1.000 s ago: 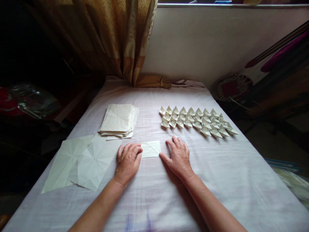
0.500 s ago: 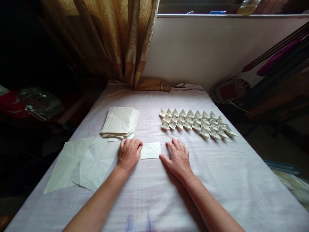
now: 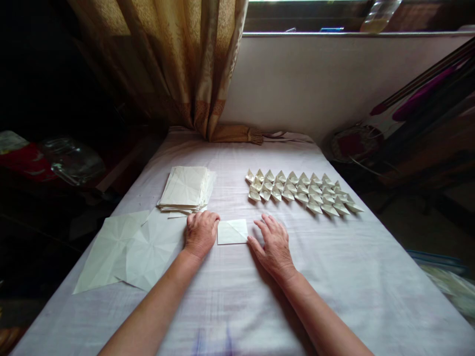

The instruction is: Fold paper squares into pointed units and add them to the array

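Working over a lilac-white cloth (image 3: 230,296), gold patterned fabric curtain (image 3: 166,59) at far left, off-white wall (image 3: 297,84) far right. Folded white paper rectangle (image 3: 232,232) lies flat between my left hand (image 3: 200,235), fingers curled by its left edge (can't tell if they've pinched anything), and my right hand (image 3: 272,247), loosely spread, thumb at the right edge, gripping nothing.

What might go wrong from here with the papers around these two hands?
1. The small folded paper might skew: the right hand has only its thumb at one corner, its other fingers off the paper.
2. The left hand sits close beside the loose creased sheets, so a sideways move could shift or crumple them.
3. The rows of folded paper shapes stand beyond the right fingertips; a forward sweep might knock some out of line.
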`<move>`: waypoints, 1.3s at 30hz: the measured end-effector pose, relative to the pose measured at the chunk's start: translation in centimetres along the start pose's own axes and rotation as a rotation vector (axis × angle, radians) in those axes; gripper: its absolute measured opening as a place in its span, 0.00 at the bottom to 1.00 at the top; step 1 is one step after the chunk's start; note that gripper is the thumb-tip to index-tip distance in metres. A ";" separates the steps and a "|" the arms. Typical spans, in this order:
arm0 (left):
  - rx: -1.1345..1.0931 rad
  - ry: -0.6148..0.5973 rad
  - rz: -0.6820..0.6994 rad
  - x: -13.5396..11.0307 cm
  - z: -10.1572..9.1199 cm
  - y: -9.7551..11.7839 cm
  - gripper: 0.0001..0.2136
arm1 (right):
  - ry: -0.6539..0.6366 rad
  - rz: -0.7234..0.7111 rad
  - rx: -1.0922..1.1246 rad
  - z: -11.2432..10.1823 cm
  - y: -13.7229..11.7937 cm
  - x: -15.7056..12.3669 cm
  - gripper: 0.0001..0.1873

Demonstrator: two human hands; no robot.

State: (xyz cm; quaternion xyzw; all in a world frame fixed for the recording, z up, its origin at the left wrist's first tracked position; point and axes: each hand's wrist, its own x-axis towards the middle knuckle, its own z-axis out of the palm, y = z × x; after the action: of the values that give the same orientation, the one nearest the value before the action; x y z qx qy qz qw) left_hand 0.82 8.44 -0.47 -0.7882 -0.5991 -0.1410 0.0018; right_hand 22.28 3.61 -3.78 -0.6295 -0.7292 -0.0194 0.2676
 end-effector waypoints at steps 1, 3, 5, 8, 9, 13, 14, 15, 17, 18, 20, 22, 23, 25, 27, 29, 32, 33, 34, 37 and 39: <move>-0.006 -0.002 0.012 -0.1 0.0 -0.1 0.06 | 0.035 -0.045 0.021 -0.2 -0.1 -0.1 0.17; -0.023 -0.006 0.036 -0.5 -0.2 -0.2 0.06 | 0.071 -0.133 0.064 -0.6 -0.5 -0.4 0.14; -0.041 -0.012 0.056 -0.9 -0.5 -0.2 0.07 | 0.050 -0.204 0.107 -1.2 -1.3 -0.8 0.12; -0.054 -0.024 0.069 -1.6 -0.9 -0.1 0.05 | -0.051 -0.290 0.164 -1.9 -2.8 -1.4 0.12; -0.058 -0.024 0.072 -1.9 -1.0 0.0 0.03 | -0.083 -0.301 0.179 -2.1 -3.3 -1.4 0.12; -0.109 -0.004 0.085 -2.9 -1.0 0.0 0.01 | -0.191 -0.304 0.231 -2.4 -4.4 -1.3 0.09; -0.127 0.001 0.091 -3.1 -0.9 -0.1 0.01 | -0.201 -0.299 0.239 -2.4 -4.5 -1.3 0.08; -0.144 0.003 0.095 -3.3 -0.8 -0.1 0.02 | -0.207 -0.295 0.246 -2.3 -4.5 -1.2 0.09; -0.175 0.005 0.093 -3.5 -0.7 -0.2 0.01 | -0.205 -0.291 0.259 -2.1 -4.5 -1.1 0.11; -0.187 0.006 0.088 -3.5 -0.6 -0.3 0.02 | -0.199 -0.290 0.265 -2.0 -4.5 -1.1 0.12; -0.204 0.011 0.097 -3.4 -0.5 -0.4 0.07 | -0.184 -0.289 0.282 -1.8 -4.5 -1.0 0.12; -0.220 0.003 0.150 -3.2 -0.4 -0.7 0.13 | -0.169 -0.289 0.302 -1.8 -4.5 -0.9 0.12; -0.230 -0.010 0.187 -3.0 -0.3 -0.9 0.14 | -0.164 -0.290 0.311 -1.7 -4.6 -0.9 0.11; -0.254 -0.045 0.247 -2.7 -0.3 -1.3 0.12 | -0.157 -0.289 0.321 -1.7 -4.6 -0.9 0.11; -0.278 -0.071 0.271 -2.4 -0.4 -1.5 0.09 | -0.143 -0.289 0.318 -1.7 -4.6 -1.0 0.11; -0.299 -0.083 0.272 -2.2 -0.4 -1.6 0.08 | -0.121 -0.292 0.314 -1.5 -4.6 -1.2 0.12; -0.327 -0.089 0.251 -2.0 -0.5 -1.4 0.09 | -0.083 -0.302 0.311 -1.0 -4.4 -1.5 0.14; -0.332 -0.088 0.242 -2.0 -0.5 -1.3 0.09 | -0.064 -0.307 0.303 -0.9 -4.4 -1.6 0.15; -0.336 -0.087 0.232 -2.0 -0.5 -1.2 0.09 | -0.046 -0.312 0.283 -0.7 -4.4 -1.6 0.15; -0.335 -0.090 0.211 -2.0 -0.6 -1.0 0.08 | 0.007 -0.318 0.169 -0.3 -4.4 -1.3 0.14; -0.328 -0.098 0.216 -2.1 -0.8 -1.0 0.08 | 0.026 -0.328 0.107 -0.3 -4.3 -0.8 0.12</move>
State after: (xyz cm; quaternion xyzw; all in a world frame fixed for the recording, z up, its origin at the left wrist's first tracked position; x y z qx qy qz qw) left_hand -0.76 6.64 -0.36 -0.8435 -0.4794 -0.1973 -0.1407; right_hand 18.45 1.87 -2.59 -0.4866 -0.8186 -0.0320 0.3033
